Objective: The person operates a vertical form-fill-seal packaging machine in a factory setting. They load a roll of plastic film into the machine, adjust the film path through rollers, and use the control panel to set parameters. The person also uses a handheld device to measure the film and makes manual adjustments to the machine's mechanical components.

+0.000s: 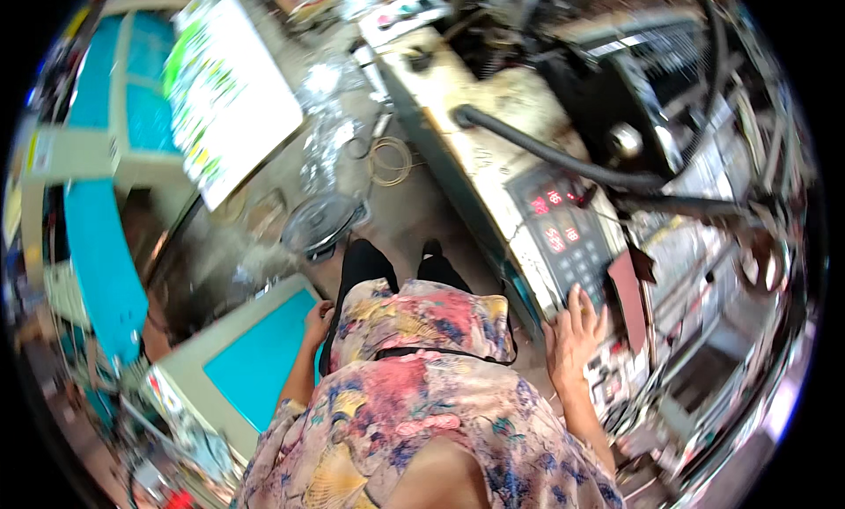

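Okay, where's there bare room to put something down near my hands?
Bare floor lies between the round fan and the machine's edge, ahead of your feet. The turquoise panel by your left hand is bare. Around your right hand, the keypad area is crowded.

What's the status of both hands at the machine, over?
Right hand open, fingertips on the dark control panel keypad. Left hand resting on the teal-topped table edge. Black hose lies above panel, clear of hand.

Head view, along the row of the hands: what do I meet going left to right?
Turquoise panel → left hand → floral garment → right hand → dark red flat piece.
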Demonstrator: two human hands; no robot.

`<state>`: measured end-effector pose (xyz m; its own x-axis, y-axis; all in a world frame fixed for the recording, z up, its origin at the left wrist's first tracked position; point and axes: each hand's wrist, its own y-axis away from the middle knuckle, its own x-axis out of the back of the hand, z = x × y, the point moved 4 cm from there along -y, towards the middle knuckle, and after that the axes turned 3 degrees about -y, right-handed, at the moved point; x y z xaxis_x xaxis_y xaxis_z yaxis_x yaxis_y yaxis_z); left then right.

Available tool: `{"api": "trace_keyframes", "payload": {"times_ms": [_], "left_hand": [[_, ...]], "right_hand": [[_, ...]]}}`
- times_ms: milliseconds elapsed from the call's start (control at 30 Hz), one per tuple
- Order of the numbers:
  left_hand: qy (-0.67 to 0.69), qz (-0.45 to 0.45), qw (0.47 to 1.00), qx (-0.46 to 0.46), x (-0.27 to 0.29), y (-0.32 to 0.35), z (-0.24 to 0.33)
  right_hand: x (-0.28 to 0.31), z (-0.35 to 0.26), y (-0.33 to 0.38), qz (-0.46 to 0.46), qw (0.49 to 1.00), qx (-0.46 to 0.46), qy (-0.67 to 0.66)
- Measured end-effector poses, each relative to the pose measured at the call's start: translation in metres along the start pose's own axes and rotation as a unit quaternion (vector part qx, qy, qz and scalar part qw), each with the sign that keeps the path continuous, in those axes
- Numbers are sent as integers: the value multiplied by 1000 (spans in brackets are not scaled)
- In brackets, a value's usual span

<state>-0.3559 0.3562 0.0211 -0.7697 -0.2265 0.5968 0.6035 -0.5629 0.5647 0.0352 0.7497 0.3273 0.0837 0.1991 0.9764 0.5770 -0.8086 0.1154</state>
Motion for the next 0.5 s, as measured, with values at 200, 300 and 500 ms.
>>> {"api": "trace_keyframes", "payload": {"times_ms": [200, 300, 500], "left_hand": [[110, -104, 988, 8, 43, -72, 125], [87, -169, 981, -46, 31, -96, 143], [-92, -195, 940, -265, 49, -151, 208]], "right_hand": [[1, -7, 3, 8, 997, -73, -8], [5, -15, -1, 23, 994, -106, 15], [-4, -20, 3, 49, 986, -152, 45]]}}
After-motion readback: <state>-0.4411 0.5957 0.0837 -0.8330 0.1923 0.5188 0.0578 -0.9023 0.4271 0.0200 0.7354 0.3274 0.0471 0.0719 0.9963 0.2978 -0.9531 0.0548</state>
